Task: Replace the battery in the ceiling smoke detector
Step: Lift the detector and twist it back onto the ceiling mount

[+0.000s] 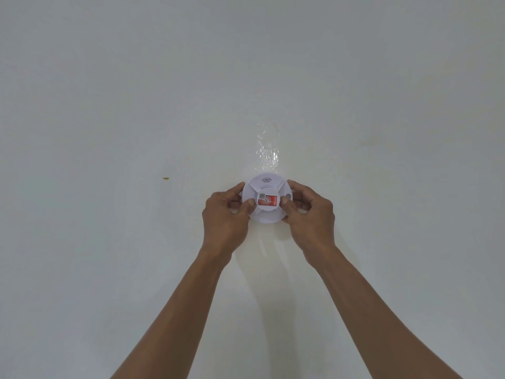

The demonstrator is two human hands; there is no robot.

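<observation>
A round white smoke detector (266,184) sits against the pale ceiling (136,91), with a red and white label (269,201) across its middle. My left hand (225,217) grips its left rim, thumb pressed near the label's left end. On the other side, my right hand (310,217) holds the right rim, its thumb at the label's right end. Both arms reach up from the bottom of the view. No battery is visible.
A strip of clear tape (266,151) is stuck to the ceiling just beyond the detector. A small yellow-brown speck (165,178) marks the ceiling to the left.
</observation>
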